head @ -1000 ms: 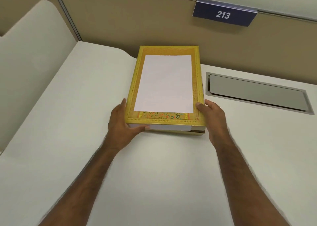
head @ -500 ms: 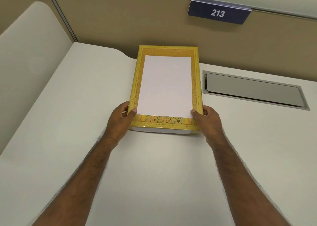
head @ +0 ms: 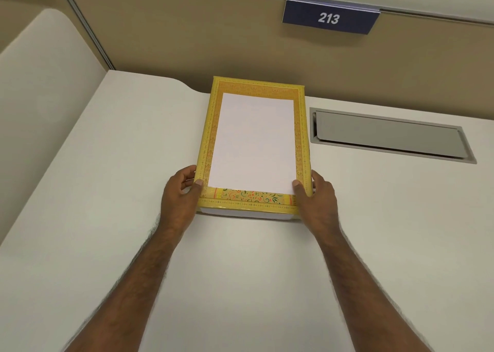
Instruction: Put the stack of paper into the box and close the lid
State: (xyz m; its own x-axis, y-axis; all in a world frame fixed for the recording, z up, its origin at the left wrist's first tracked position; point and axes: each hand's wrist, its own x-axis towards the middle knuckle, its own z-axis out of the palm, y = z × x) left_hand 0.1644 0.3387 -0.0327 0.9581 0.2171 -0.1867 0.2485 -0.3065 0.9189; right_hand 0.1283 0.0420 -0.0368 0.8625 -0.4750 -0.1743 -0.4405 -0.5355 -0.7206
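Note:
A flat yellow patterned box lid with a white rectangle on top lies lengthwise on the white desk, its far end against the partition. My left hand grips the lid's near left corner, thumb on top and fingers along the side. My right hand grips the near right corner the same way. A thin white strip shows under the lid's front edge; I cannot tell whether it is paper or the box's base. The inside of the box is hidden.
A grey metal cable hatch is set into the desk right of the box. A tan partition with a blue "213" sign stands behind. A cream rounded divider rises at the left.
The lid's front edge, lifted a second ago with a gap showing white paper and the base, has come down nearly flat. Both hands shifted to the lid's near corners, thumbs on top.

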